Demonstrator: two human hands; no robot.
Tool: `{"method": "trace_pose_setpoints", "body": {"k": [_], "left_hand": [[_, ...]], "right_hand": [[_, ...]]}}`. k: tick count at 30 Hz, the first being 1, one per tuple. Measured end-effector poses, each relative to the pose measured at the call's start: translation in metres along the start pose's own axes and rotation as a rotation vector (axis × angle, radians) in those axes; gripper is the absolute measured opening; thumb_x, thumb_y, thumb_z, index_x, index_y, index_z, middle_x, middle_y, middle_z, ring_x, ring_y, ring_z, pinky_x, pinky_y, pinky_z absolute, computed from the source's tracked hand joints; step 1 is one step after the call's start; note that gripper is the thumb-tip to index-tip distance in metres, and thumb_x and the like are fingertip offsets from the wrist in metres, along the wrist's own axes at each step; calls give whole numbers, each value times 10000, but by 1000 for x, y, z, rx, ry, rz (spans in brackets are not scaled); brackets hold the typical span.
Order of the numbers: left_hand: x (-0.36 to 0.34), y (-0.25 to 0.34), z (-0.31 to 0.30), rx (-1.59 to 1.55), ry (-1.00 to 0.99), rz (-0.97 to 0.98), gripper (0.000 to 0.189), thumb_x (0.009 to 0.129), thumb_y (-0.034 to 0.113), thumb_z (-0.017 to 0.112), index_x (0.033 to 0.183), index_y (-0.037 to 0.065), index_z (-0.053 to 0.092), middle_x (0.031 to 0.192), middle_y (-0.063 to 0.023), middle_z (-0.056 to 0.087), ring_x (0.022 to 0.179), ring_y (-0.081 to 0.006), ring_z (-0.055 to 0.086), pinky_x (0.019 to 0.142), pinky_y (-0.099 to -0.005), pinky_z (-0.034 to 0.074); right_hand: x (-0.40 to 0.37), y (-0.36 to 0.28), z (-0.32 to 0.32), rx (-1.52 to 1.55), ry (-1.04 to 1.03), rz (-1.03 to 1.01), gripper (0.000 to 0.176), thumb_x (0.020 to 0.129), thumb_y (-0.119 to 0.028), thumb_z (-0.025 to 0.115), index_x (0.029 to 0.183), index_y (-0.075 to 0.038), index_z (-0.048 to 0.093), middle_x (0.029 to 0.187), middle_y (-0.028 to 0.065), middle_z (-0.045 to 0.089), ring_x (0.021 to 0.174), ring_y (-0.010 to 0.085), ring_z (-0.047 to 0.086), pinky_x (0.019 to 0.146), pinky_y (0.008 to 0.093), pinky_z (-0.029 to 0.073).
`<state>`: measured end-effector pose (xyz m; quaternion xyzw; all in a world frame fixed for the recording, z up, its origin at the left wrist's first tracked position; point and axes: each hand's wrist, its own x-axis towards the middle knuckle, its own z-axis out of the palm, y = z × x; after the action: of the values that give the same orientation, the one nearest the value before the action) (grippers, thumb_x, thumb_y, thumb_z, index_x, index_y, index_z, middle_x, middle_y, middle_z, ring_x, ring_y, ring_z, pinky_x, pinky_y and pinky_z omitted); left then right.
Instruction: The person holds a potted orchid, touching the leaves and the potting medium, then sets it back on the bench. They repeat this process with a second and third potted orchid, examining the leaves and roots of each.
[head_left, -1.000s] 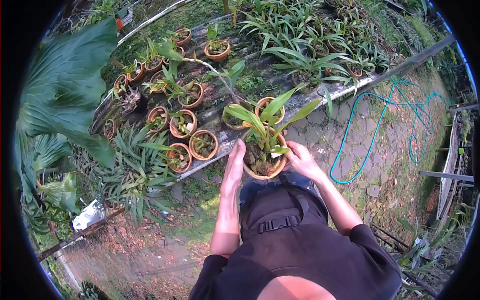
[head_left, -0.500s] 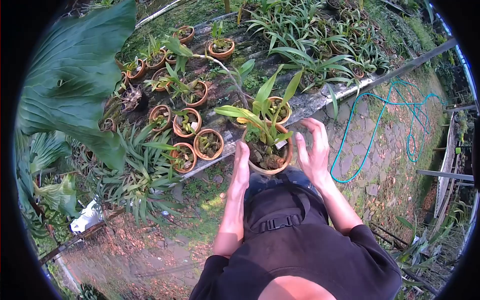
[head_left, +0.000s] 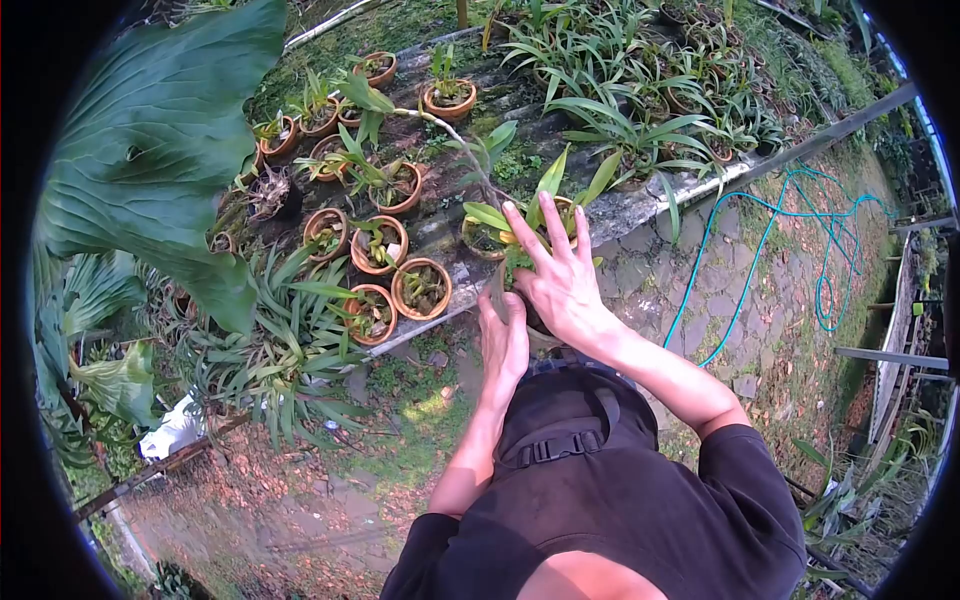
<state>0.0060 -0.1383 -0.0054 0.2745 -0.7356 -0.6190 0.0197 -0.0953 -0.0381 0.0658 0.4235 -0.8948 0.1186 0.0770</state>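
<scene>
Right in front of my body stands a clay pot point(head_left: 543, 342) with a leafy orchid, mostly covered by my hands. My right hand point(head_left: 562, 282) reaches over the pot, its fingers spread across the plant's leaves point(head_left: 487, 216). Upright at the pot's left side is my left hand point(head_left: 503, 335), its thumb by the rim and its fingers partly visible and apart. Another potted plant stands just behind, its pot partly hidden by my right hand.
Several clay pots point(head_left: 421, 289) with small plants stand on the corrugated table point(head_left: 440, 235) to the left. A huge leaf point(head_left: 150, 150) hangs at upper left. Dense strappy plants point(head_left: 640, 125) fill the back right. A green hose point(head_left: 765, 235) lies on the stone paving.
My right hand has moved left from beside the pot to over the plant, covering most of it. My left hand has shifted slightly right, its thumb now near the rim.
</scene>
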Motion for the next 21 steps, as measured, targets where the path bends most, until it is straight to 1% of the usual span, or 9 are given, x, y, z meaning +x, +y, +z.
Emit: {"method": "trace_pose_setpoints", "body": {"k": [2,5,8,11,14,17,20,21], "left_hand": [[-2,3,1,-43,-13,-20,934,1008,741,329,1544,-23,298,1484,-343,424,1390,-447,451,1147,-498,357],[-2,3,1,-92,-32,29,963,1002,745,347,1541,-50,282,1492,-355,412,1403,-452,438,1153,-502,350],[1,-3,5,-93,3,30,972,1001,743,361,1537,-64,284,1499,-355,407,1415,-448,427,1156,-501,347],[0,-2,7,-172,9,38,968,1001,740,364,1542,-58,288,1505,-347,407,1416,-443,428,1157,-499,346],[1,5,6,-115,-13,51,961,1002,740,362,1537,-56,298,1504,-333,418,1416,-432,431,1158,-498,345],[2,5,7,-126,-27,59,948,1006,736,362,1532,-51,305,1500,-314,432,1403,-417,446,1152,-489,348],[4,3,8,-129,-16,67,921,1016,722,362,1526,-44,319,1478,-305,457,1379,-401,467,1142,-478,356],[4,7,7,-193,-59,66,926,1027,711,342,1549,-51,267,1523,-299,393,1429,-379,392,1171,-466,308]], "right_hand": [[-1,1,2,35,13,0,163,739,-238,731,783,-84,761,1695,92,263,1562,453,139,1214,703,130],[-2,0,1,55,-3,7,147,741,-229,730,751,-85,752,1688,88,283,1564,440,148,1216,702,130],[-5,1,4,85,31,-32,133,744,-214,725,720,-84,741,1675,80,313,1562,421,175,1219,699,130],[-6,4,5,132,65,-55,189,764,-214,699,674,-48,709,1670,88,313,1566,413,169,1209,721,136],[-5,7,0,91,36,-55,178,794,-215,676,743,-52,728,1644,87,355,1556,394,206,1215,710,136],[-6,11,3,63,61,-67,173,811,-208,656,819,-56,736,1614,91,397,1544,386,237,1209,713,144],[-6,17,-3,58,76,-56,120,778,-181,713,833,-76,724,1602,69,417,1527,388,267,1217,690,152],[-7,18,-5,97,104,-51,112,796,-170,701,840,-68,718,1593,78,425,1525,391,271,1210,699,157]]}}
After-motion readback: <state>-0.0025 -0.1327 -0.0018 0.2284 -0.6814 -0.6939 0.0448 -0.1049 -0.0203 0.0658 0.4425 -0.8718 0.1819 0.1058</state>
